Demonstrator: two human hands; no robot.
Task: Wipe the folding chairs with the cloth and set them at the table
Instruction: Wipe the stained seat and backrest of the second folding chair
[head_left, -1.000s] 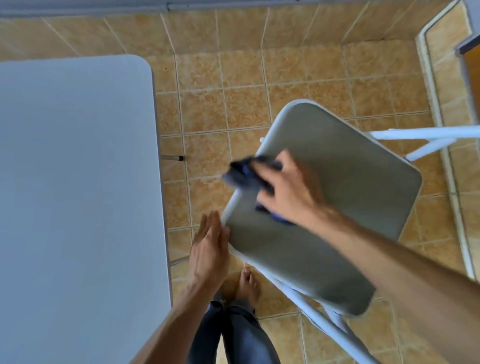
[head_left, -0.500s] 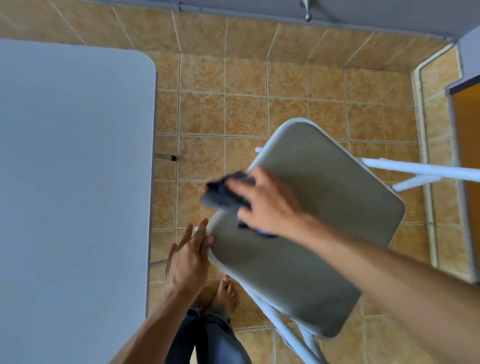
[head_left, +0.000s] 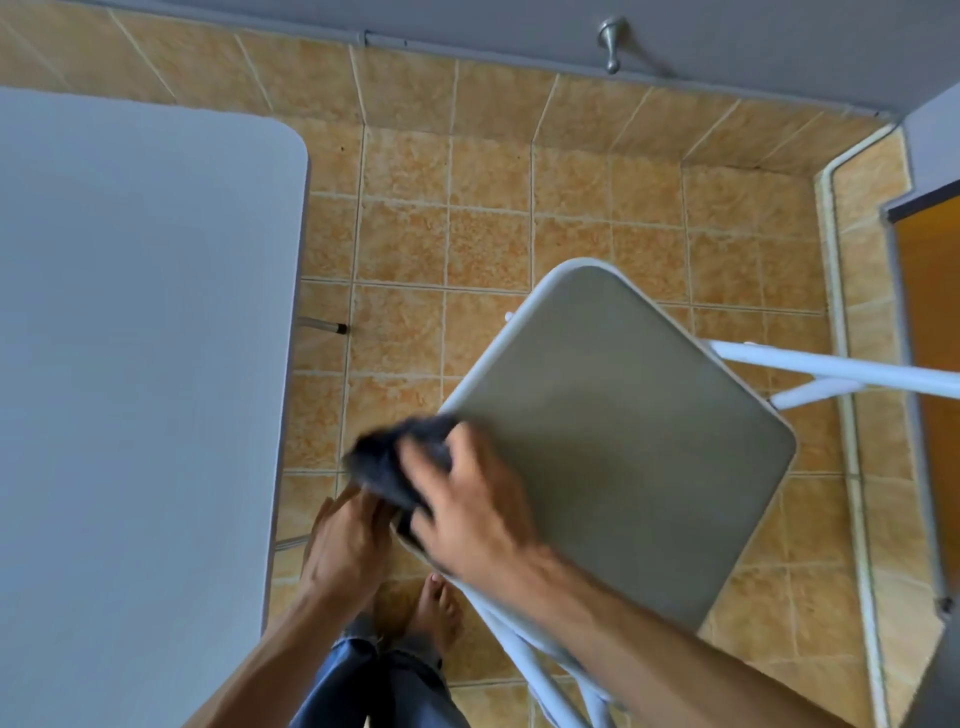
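Observation:
A folding chair with a grey-green seat (head_left: 613, 431) and white tubular frame (head_left: 831, 371) stands tilted in front of me, right of centre. My right hand (head_left: 467, 514) presses a dark blue cloth (head_left: 389, 460) against the seat's near left corner; the cloth hangs over the edge and is blurred by motion. My left hand (head_left: 345, 545) rests against that same corner, just under the cloth, fingers fairly straight. The grey-white table (head_left: 140, 364) fills the left side of the view.
Orange floor tiles lie between table and chair. A table leg's foot (head_left: 332, 327) pokes out by the table's edge. My bare foot (head_left: 439, 608) stands under the chair's corner. A wall with a metal hook (head_left: 610, 44) runs along the top, a doorway (head_left: 930, 364) on the right.
My right hand has dragged the cloth along the seat's left edge toward me, down to the near corner. The left hand stays at that corner. The view has tilted up a little.

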